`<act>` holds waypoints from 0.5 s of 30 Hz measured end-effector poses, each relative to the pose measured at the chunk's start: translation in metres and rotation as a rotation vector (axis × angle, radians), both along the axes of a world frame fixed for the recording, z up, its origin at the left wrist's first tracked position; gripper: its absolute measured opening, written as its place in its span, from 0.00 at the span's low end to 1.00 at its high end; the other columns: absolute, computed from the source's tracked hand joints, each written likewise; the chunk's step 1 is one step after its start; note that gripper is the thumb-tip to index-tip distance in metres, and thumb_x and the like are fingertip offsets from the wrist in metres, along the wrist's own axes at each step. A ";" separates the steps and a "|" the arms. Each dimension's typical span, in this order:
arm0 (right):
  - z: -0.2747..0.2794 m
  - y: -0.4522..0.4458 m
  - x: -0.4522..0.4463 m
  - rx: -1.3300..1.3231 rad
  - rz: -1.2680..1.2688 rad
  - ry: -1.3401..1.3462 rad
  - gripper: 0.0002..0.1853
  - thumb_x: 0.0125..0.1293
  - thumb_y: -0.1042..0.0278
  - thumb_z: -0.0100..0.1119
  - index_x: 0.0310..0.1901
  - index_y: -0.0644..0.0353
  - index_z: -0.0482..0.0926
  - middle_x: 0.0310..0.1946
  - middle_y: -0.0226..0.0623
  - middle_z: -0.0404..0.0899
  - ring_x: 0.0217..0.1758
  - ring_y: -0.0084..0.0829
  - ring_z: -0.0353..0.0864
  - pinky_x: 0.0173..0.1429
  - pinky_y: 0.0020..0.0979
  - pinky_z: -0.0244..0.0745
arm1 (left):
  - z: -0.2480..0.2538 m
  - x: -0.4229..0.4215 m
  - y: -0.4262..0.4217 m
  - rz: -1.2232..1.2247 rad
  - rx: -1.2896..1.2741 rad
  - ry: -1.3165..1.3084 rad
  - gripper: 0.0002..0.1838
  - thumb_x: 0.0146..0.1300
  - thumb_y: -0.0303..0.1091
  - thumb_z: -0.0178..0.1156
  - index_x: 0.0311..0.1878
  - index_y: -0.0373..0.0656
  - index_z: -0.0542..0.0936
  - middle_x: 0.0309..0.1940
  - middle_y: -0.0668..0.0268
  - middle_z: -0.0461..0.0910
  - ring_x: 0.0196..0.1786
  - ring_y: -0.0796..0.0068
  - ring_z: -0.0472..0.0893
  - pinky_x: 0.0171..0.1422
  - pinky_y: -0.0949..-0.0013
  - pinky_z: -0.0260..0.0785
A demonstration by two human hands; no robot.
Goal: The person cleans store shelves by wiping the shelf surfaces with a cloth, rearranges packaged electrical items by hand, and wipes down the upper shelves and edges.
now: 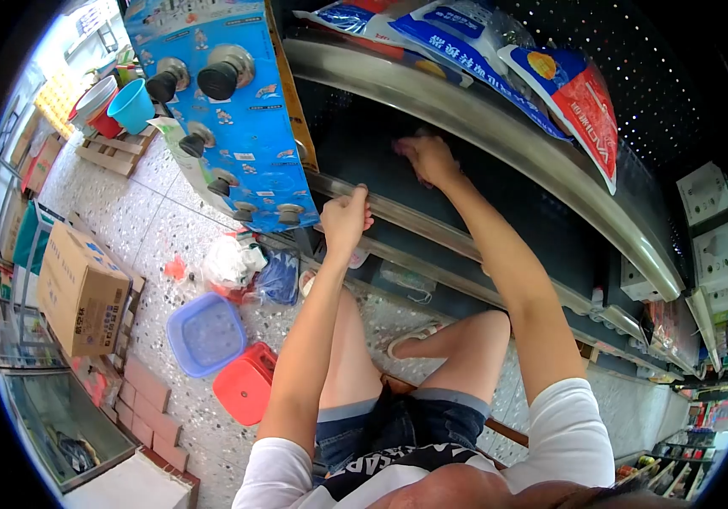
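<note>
My left hand [347,219] is closed on the front edge of a dark metal shelf [415,216], beside the blue display board. Further in, my right hand [430,159] reaches over the shelf's dark surface. Its fingers are bunched round a crumpled, pinkish cloth [400,148], mostly hidden under the hand and slightly blurred. Above my right arm runs the upper shelf's metal lip [466,114], with blue, red and white plastic packages [563,93] lying on it.
The blue board [241,144] with round metal-and-black knobs stands at left. On the speckled floor are a lavender basin [205,335], a red lidded container [245,386] and bagged items [237,263]. A cardboard box [84,293] sits further left. White boxes [720,254] stand at right.
</note>
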State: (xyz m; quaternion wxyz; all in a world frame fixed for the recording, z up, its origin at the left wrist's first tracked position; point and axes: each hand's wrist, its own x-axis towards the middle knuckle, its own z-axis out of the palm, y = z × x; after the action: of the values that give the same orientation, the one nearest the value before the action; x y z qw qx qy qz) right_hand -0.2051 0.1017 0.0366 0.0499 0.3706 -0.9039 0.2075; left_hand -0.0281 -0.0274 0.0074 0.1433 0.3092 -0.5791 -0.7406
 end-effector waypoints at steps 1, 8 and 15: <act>0.003 0.003 0.007 -0.025 0.028 -0.024 0.12 0.65 0.70 0.60 0.48 0.52 0.85 0.39 0.50 0.82 0.46 0.50 0.82 0.52 0.45 0.76 | 0.000 0.000 0.000 0.001 0.001 0.002 0.25 0.64 0.47 0.63 0.23 0.32 0.79 0.18 0.63 0.79 0.19 0.77 0.79 0.26 0.75 0.74; 0.007 0.013 0.043 -0.102 0.306 -0.088 0.13 0.62 0.71 0.61 0.48 0.51 0.86 0.39 0.44 0.80 0.46 0.47 0.80 0.51 0.44 0.75 | -0.001 0.000 0.001 -0.007 -0.004 0.021 0.25 0.64 0.47 0.63 0.23 0.31 0.79 0.18 0.63 0.79 0.19 0.76 0.80 0.25 0.74 0.74; 0.023 0.014 0.067 -0.057 0.394 -0.159 0.11 0.63 0.70 0.62 0.46 0.55 0.86 0.39 0.44 0.80 0.45 0.46 0.80 0.50 0.42 0.75 | 0.000 0.000 0.000 -0.026 -0.015 0.004 0.23 0.64 0.48 0.63 0.26 0.33 0.79 0.21 0.61 0.80 0.21 0.72 0.81 0.26 0.72 0.75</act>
State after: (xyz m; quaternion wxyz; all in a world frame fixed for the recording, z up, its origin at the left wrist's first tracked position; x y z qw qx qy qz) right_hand -0.1384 0.1152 0.0597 -0.0524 0.5210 -0.8089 0.2674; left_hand -0.0279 -0.0274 0.0073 0.1369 0.2989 -0.5883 -0.7388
